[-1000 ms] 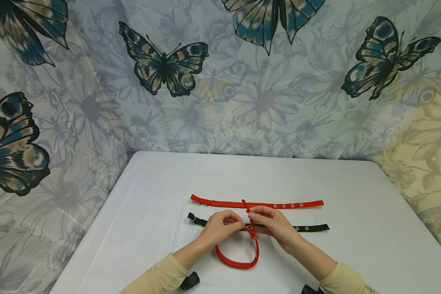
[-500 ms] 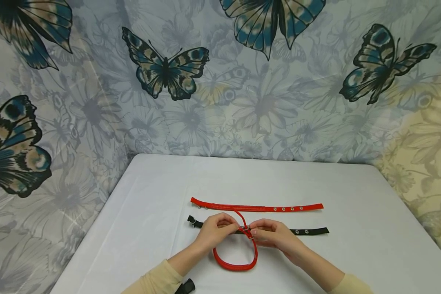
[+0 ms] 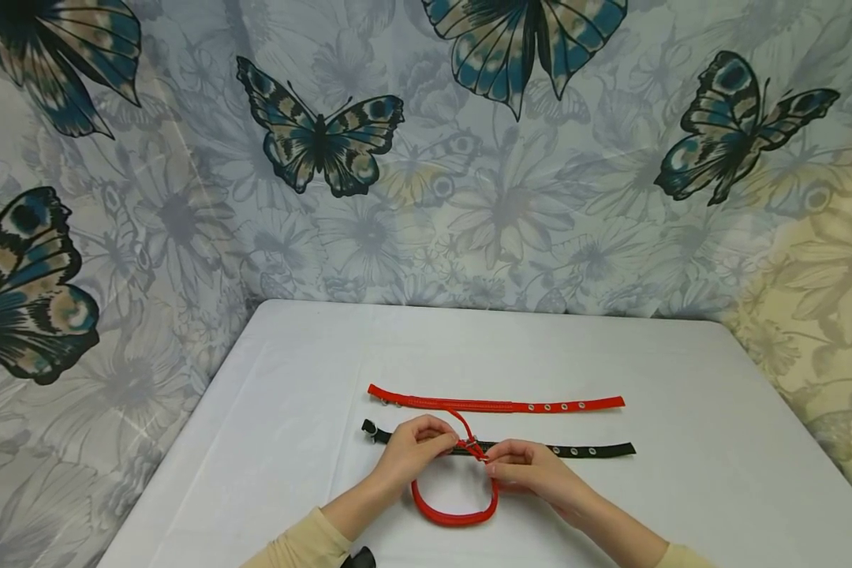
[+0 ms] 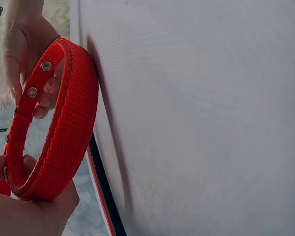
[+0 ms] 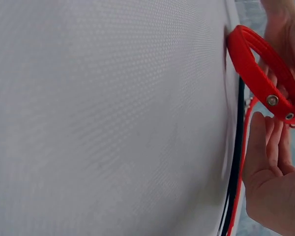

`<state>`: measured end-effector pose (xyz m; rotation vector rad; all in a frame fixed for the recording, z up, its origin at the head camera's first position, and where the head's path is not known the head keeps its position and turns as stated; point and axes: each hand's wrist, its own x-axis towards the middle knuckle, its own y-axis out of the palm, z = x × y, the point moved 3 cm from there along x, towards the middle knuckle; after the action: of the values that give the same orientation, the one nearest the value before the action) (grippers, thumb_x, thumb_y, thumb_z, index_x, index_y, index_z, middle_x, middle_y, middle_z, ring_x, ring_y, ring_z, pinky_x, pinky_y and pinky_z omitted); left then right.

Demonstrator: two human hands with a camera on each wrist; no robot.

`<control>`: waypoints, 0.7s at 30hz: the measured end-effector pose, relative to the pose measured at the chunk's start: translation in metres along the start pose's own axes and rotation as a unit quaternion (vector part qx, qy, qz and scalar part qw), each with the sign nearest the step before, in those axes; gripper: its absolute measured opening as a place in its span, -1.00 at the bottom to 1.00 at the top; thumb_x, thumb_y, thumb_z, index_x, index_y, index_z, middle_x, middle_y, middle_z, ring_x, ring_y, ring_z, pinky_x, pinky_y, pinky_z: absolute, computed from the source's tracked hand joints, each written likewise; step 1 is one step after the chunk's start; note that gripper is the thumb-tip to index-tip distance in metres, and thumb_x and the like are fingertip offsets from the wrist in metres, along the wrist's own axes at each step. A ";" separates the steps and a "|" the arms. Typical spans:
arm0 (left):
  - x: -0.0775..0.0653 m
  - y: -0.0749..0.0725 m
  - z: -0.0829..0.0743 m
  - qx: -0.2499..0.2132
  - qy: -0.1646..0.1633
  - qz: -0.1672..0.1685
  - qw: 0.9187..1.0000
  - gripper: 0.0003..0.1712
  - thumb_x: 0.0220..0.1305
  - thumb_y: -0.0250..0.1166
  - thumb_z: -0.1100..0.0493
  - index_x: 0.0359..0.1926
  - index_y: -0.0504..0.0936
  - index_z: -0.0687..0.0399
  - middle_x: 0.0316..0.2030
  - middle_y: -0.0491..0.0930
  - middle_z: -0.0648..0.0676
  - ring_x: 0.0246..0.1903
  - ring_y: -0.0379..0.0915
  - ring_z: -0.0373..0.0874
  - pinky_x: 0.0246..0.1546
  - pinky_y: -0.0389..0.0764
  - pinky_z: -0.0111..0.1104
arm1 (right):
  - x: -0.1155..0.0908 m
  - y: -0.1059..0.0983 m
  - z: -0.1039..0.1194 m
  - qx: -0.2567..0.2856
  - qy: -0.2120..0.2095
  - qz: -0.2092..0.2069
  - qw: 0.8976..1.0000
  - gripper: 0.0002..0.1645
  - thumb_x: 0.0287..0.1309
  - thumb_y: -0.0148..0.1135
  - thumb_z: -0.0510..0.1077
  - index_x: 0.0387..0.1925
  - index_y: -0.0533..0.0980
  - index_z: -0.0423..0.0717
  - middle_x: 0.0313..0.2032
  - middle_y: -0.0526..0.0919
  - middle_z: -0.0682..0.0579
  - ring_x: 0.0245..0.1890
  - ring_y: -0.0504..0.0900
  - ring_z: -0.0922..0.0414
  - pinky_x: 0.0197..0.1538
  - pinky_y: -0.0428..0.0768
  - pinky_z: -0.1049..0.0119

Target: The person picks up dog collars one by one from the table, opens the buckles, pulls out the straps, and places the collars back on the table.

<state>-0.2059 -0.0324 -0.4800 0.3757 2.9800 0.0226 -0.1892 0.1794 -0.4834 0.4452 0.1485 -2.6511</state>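
Observation:
A red collar (image 3: 454,519) is buckled into a loop low over the table, its free end sticking up past the metal buckle. My left hand (image 3: 413,456) pinches it by the buckle. On the other side my right hand (image 3: 532,471) holds the strap between thumb and fingers, just below the buckle. Metal eyelets show along the band of the collar (image 4: 78,108) in the left wrist view. From the right wrist, the fingers of my right hand (image 5: 275,191) reach up beside the eyelet end.
Beyond the hands a second red collar (image 3: 454,403) lies stretched flat. A black collar (image 3: 603,452) lies nearer, partly hidden behind the hands. All rest on a white table (image 3: 312,355), with butterfly-patterned cloth (image 3: 525,197) behind it.
My right hand has moved down from the strap's free end to the loop below the buckle. The free end now leans up and left. My left hand keeps its grip.

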 end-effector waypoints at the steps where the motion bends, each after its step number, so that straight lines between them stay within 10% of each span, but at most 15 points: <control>1: 0.000 0.000 0.001 -0.008 -0.002 0.001 1.000 -0.81 0.19 0.35 0.24 -0.21 0.64 0.27 -0.35 0.68 0.04 -0.33 0.60 -0.21 -0.16 0.63 -0.32 | 0.000 0.000 0.000 -0.002 0.001 -0.001 1.000 -0.61 0.25 0.29 -0.10 -0.04 0.51 -0.34 -0.19 0.68 -0.06 -0.21 0.61 0.12 -0.07 0.64 0.22; 9: -0.003 0.000 0.001 -0.043 -0.011 0.018 0.999 -0.78 0.23 0.33 0.25 -0.16 0.61 0.33 -0.30 0.69 0.07 -0.29 0.59 -0.21 -0.14 0.62 -0.36 | 0.003 0.001 0.002 -0.012 0.016 -0.023 1.000 -0.56 0.20 0.33 -0.01 -0.08 0.54 -0.30 -0.24 0.67 -0.05 -0.25 0.60 0.11 -0.11 0.63 0.24; 21: -0.006 -0.017 -0.002 0.048 -0.017 0.066 0.997 -0.69 0.19 0.40 0.11 -0.09 0.69 0.17 -0.27 0.71 0.01 -0.24 0.59 -0.16 -0.21 0.56 -0.39 | 0.005 0.000 0.001 -0.031 0.024 -0.046 0.998 -0.57 0.21 0.34 0.02 -0.05 0.56 -0.22 -0.24 0.65 -0.01 -0.27 0.57 0.11 -0.16 0.64 0.24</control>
<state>-0.2041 -0.0500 -0.4776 0.5786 2.9253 -0.1124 -0.1934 0.1770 -0.4836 0.4923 0.2707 -2.7187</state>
